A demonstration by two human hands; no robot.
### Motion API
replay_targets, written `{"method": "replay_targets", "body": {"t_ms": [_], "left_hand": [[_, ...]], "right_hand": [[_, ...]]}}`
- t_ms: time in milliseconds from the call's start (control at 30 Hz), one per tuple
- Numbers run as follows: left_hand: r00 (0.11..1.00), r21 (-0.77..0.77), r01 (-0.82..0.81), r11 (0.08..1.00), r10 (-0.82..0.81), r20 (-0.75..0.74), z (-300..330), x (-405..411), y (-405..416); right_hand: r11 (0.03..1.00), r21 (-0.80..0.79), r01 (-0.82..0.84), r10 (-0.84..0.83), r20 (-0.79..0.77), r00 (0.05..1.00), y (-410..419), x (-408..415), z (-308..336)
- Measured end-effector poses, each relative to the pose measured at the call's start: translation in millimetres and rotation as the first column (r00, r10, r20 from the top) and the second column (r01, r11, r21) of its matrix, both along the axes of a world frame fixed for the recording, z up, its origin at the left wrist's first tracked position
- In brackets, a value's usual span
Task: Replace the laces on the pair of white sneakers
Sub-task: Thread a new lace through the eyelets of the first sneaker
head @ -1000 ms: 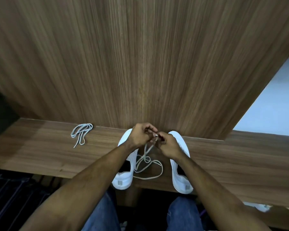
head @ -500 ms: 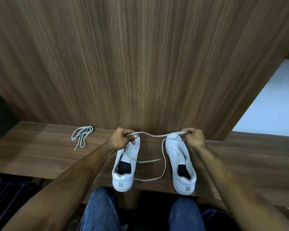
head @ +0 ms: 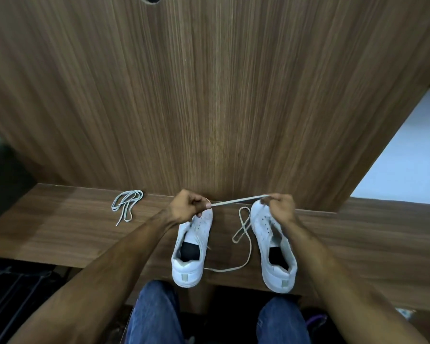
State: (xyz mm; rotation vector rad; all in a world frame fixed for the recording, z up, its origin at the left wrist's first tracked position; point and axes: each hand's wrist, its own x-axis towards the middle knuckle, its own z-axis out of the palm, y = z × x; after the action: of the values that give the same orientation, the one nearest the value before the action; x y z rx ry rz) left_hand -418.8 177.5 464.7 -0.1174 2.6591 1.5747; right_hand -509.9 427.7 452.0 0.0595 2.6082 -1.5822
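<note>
Two white sneakers stand side by side on the wooden bench, heels toward me: the left sneaker [head: 193, 247] and the right sneaker [head: 273, 247]. A pale lace [head: 236, 201] is stretched taut between my hands above the toes. My left hand [head: 188, 207] pinches one part of it over the left toe. My right hand [head: 279, 206] pinches another part over the right toe. The rest of the lace hangs down in a loop and trails between the sneakers [head: 243, 232]. A second lace [head: 126, 206], bundled in loops, lies on the bench to the left.
The wooden bench [head: 60, 234] runs left to right, backed by a tall wood-grain panel [head: 209, 95]. My knees in blue jeans [head: 154, 314] sit just below the bench's front edge. A pale floor [head: 402, 165] shows at the right.
My hands, joined over the sneakers a second ago, have pulled apart and drawn the lace taut. The hanging part has shifted right and formed a loop beside the right sneaker.
</note>
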Motion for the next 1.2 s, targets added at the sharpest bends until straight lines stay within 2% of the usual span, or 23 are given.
{"method": "replay_targets", "body": {"t_ms": [33,100,167,233,333,400,500,600,700,767,867,933,1000,1067,1133,1200], "left_hand": [[1.0,-0.037,0.005,0.999,-0.006,-0.001,-2.9,3.0,-7.6],[1.0,-0.093,0.002,0.996,-0.002,-0.004,-8.2,7.6,-17.8],[1.0,-0.094,-0.029,0.995,0.029,-0.002,-11.1,8.5,-19.5],[0.999,-0.096,-0.027,0.995,0.025,-0.022,-11.5,6.9,-10.7],[0.998,-0.095,0.011,0.995,-0.017,-0.068,-11.9,3.1,14.8],[0.994,-0.104,0.059,0.993,-0.068,-0.087,-12.7,2.7,30.3],[0.994,-0.162,0.05,0.986,-0.065,-0.09,-17.0,2.1,35.2],[0.999,-0.157,-0.01,0.988,0.002,-0.051,-28.1,8.4,17.6],[0.996,-0.144,-0.092,0.985,0.088,-0.033,-44.4,15.7,-5.1],[0.993,-0.153,-0.121,0.981,0.12,-0.02,-47.8,21.3,-8.2],[0.993,-0.119,-0.115,0.986,0.114,-0.014,-52.8,23.3,-1.4],[0.997,-0.104,-0.081,0.991,0.081,-0.005,-54.5,22.7,9.8],[0.999,-0.118,-0.044,0.992,0.044,-0.006,-56.3,21.2,21.1],[1.0,-0.159,-0.018,0.987,0.017,-0.011,-58.4,19.0,27.3],[1.0,-0.181,-0.023,0.983,0.023,0.0,-59.8,18.7,29.3],[0.996,-0.146,-0.083,0.986,0.084,0.004,-60.8,21.3,25.8]], "right_hand": [[0.992,-0.054,0.118,-0.116,0.042,0.992,8.8,-3.0,-0.6],[0.982,0.018,0.19,-0.191,0.035,0.981,20.6,-2.6,-2.0],[0.979,0.197,0.044,-0.044,-0.005,0.999,15.8,6.6,-2.9],[0.951,0.251,-0.18,0.194,-0.034,0.98,-0.7,23.8,-4.1],[0.841,0.309,-0.444,0.493,-0.098,0.865,-30.8,43.2,-8.9],[0.762,0.407,-0.504,0.598,-0.145,0.788,-44.6,49.4,-15.1],[0.744,0.525,-0.413,0.572,-0.182,0.8,-41.3,46.2,-14.7],[0.769,0.598,-0.225,0.43,-0.224,0.875,-16.0,35.1,-14.0],[0.747,0.66,-0.083,0.289,-0.21,0.934,12.8,23.6,-15.6],[0.716,0.695,-0.063,0.231,-0.151,0.961,22.7,21.2,-19.4],[0.597,0.788,-0.153,0.336,-0.073,0.939,18.7,25.5,-29.8],[0.604,0.756,-0.253,0.477,-0.088,0.874,5.1,34.2,-36.1],[0.642,0.664,-0.383,0.622,-0.16,0.766,-16.4,46.8,-40.7],[0.652,0.575,-0.494,0.685,-0.167,0.709,-38.5,62.4,-40.7],[0.673,0.544,-0.501,0.674,-0.174,0.718,-51.2,70.0,-41.9],[0.73,0.52,-0.444,0.598,-0.171,0.783,-55.0,69.8,-45.2]]}}
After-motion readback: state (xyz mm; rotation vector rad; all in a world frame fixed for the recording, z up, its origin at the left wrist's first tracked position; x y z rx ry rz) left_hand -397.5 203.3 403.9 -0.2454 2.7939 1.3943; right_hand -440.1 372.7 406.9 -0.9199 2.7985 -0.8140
